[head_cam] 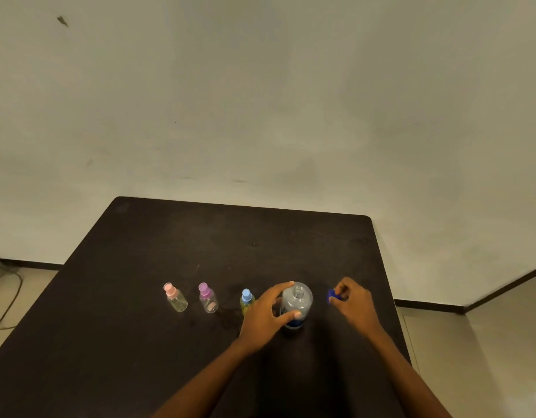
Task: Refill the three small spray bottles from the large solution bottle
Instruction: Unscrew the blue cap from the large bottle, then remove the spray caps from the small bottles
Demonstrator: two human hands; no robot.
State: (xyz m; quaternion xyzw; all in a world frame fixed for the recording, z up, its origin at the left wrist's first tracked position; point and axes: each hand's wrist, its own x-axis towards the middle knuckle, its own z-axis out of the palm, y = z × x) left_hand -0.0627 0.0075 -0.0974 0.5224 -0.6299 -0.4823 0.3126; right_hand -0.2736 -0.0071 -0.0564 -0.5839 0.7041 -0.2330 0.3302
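A large clear solution bottle (297, 301) stands upright on the dark table (200, 242), its neck uncapped. My left hand (265, 315) grips its side with thumb and fingers wrapped around it. To its right, my right hand (352, 303) pinches a small blue cap (331, 295) just above the table. Three small spray bottles stand in a row to the left: one with a pink top (174, 297), one with a purple top (207, 298), and one with a light blue top (247, 300), partly behind my left hand.
The table's far edge meets a plain wall. Floor shows on both sides, with a dark cable (7, 297) lying on the floor at the left. The table's right edge runs close past my right forearm.
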